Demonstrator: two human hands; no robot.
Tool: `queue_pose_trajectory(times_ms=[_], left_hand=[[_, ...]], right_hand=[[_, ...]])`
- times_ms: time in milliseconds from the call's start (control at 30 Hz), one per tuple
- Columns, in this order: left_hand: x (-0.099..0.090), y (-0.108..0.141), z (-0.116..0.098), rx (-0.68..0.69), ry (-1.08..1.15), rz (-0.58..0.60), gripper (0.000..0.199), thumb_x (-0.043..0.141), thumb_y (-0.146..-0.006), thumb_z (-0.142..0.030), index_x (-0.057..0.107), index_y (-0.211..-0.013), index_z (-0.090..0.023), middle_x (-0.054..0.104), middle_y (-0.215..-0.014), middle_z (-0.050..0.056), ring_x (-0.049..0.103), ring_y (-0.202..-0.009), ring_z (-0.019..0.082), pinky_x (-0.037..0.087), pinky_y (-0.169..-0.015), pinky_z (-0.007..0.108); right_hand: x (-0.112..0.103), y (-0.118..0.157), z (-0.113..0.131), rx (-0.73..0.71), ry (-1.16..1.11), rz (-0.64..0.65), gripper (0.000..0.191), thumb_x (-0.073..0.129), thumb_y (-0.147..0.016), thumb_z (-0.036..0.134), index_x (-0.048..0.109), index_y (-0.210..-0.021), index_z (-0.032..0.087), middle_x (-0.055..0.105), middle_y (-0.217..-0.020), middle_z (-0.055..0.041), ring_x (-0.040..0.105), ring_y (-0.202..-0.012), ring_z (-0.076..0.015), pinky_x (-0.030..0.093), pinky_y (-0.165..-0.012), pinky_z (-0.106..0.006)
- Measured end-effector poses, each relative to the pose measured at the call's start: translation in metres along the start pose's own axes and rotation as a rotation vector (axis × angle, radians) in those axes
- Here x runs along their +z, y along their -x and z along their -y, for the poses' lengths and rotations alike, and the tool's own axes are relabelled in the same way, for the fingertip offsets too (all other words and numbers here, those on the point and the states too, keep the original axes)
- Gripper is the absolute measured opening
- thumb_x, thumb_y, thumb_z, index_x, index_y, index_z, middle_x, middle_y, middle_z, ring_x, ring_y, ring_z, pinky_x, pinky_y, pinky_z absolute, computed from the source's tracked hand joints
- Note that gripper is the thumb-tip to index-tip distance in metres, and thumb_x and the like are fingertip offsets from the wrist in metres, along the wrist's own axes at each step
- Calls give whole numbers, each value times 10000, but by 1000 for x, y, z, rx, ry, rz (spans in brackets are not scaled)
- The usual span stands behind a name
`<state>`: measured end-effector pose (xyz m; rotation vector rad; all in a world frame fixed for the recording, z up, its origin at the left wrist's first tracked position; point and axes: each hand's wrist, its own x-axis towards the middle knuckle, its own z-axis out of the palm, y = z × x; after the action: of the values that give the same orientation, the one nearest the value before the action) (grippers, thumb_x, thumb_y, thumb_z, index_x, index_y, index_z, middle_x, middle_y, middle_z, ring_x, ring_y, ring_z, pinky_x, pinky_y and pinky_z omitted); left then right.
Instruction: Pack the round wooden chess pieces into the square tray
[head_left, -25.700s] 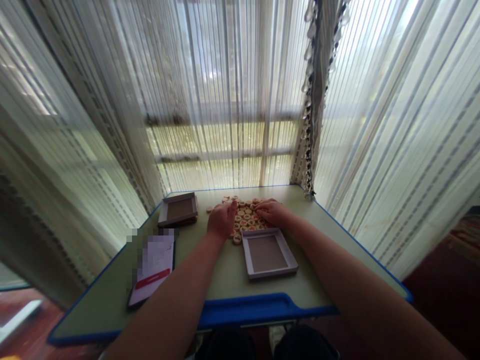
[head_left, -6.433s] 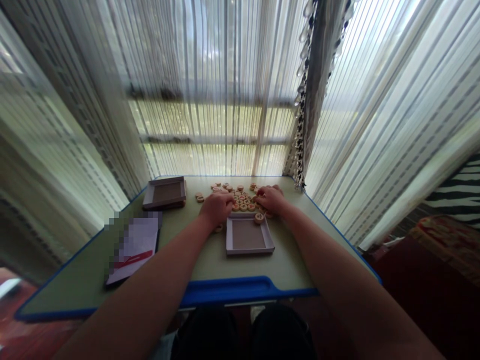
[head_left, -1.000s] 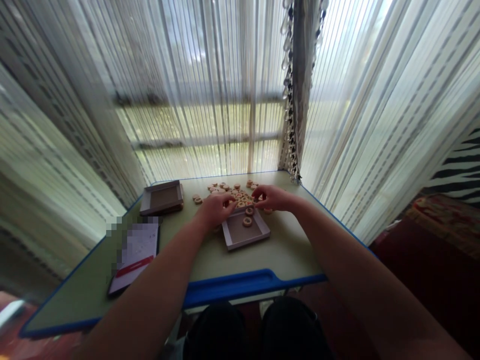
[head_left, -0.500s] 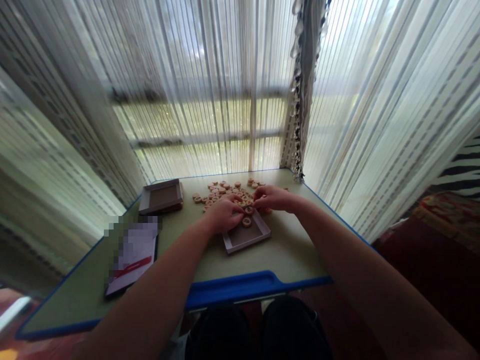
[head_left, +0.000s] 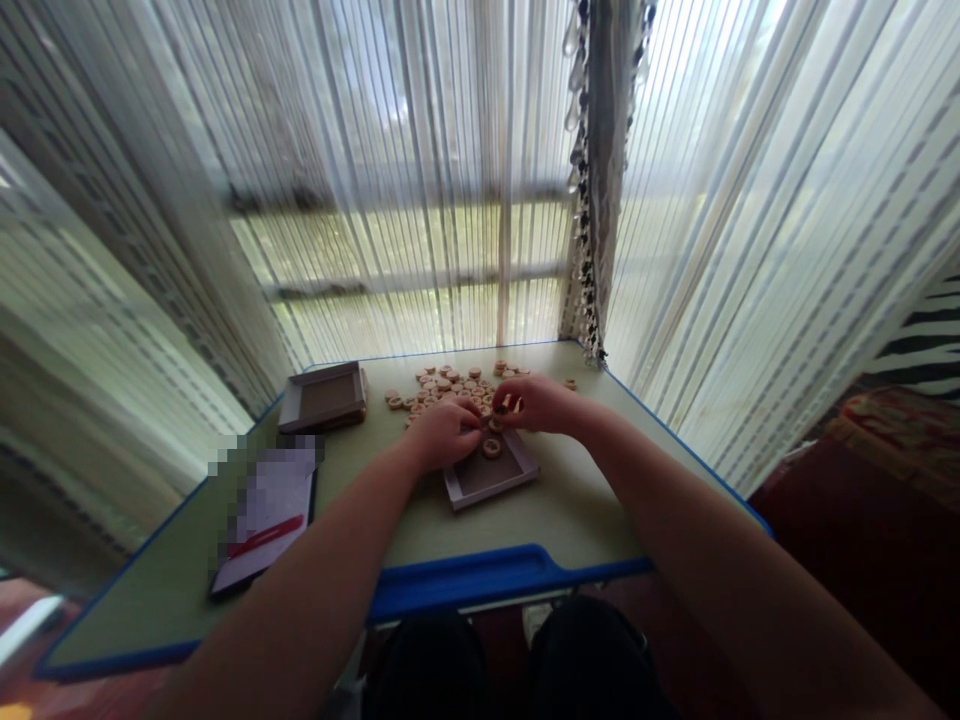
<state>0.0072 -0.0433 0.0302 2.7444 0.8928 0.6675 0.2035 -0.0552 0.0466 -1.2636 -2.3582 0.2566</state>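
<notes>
A shallow grey cardboard box tray (head_left: 491,490) lies on the table before me. One round wooden game piece (head_left: 491,448) rests inside it, and a second piece (head_left: 495,424) sits by its far end. My left hand (head_left: 446,434) is over the tray's far left corner, fingers bent and thumb towards the pieces; what they grip, if anything, is hidden. My right hand (head_left: 532,402) is at the far right of the tray, thumb and fingers pinching a round wooden piece (head_left: 500,409). Behind both hands spreads a loose heap of such pieces (head_left: 444,384), marked on top.
A matching grey box part (head_left: 324,395) stands at the table's far left. Nearer lies a clipboard with paper (head_left: 274,490) and a red pen (head_left: 266,536). The pale table (head_left: 592,510) has a blue front rim (head_left: 465,580). Striped string curtains (head_left: 420,250) hang behind it.
My right hand has drawn slightly left, and a piece now shows between its fingertips. My left hand stays almost in place. The view has shifted a little.
</notes>
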Motion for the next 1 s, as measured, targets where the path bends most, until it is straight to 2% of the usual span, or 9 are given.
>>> queue_pose_trajectory(times_ms=[133, 200, 300, 467, 1000], left_hand=[[-7, 1, 1, -67, -51, -67, 143, 500, -662, -207, 636, -651, -165, 606, -822, 21, 537, -772, 140, 424, -739, 255], [-10, 2, 3, -119, -124, -76, 121, 523, -633, -235, 611, -678, -165, 591, -762, 19, 527, -728, 150, 425, -683, 263], [-12, 3, 7, -159, -179, -40, 188, 520, -611, -233, 596, -773, -176, 584, -725, 7, 517, -672, 147, 413, -629, 259], [-11, 4, 10, -103, -210, 1, 181, 486, -615, -190, 614, -742, -198, 598, -726, 2, 522, -713, 149, 405, -671, 255], [-11, 2, 12, -52, -184, -13, 235, 465, -635, -173, 660, -764, -203, 612, -766, 3, 525, -731, 139, 419, -678, 238]], right_hand=[[1, 1, 4, -17, 42, 19, 180, 603, -647, 234, 638, -817, 187, 623, -760, -7, 540, -657, -106, 380, -588, -200], [1, 2, 5, 2, 44, 43, 174, 600, -650, 238, 638, -811, 184, 624, -756, -7, 538, -645, -106, 375, -580, -200], [2, 3, 6, 22, 50, 69, 170, 599, -654, 250, 634, -806, 180, 626, -744, -10, 535, -632, -107, 371, -577, -203], [3, 3, 10, 10, 87, 54, 160, 601, -647, 238, 626, -793, 178, 616, -773, -18, 526, -656, -111, 366, -589, -204], [1, 3, 11, -34, 89, 68, 166, 588, -657, 248, 650, -800, 188, 607, -783, -23, 521, -657, -115, 370, -592, -211]])
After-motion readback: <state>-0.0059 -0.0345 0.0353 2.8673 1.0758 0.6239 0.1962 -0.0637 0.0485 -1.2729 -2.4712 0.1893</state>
